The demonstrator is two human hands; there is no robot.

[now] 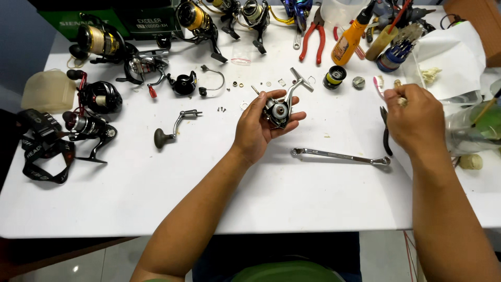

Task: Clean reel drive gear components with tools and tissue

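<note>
Left hand (258, 128) cupped palm-up above the white table (292, 198), fingers clamped round a stripped spinning reel body (279, 108), its stem pointing away. Right hand (412, 120) pinched shut on a small pale piece, too small to identify, near the pliers (385, 130). A ring spanner (339, 155) lies between the hands. Best kept level: loose washers (245, 86) lie just beyond.

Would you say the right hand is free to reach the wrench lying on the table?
Probably yes: the wrench lies on bare table just beside the right hand, nothing between them, though that hand pinches something small.
</note>
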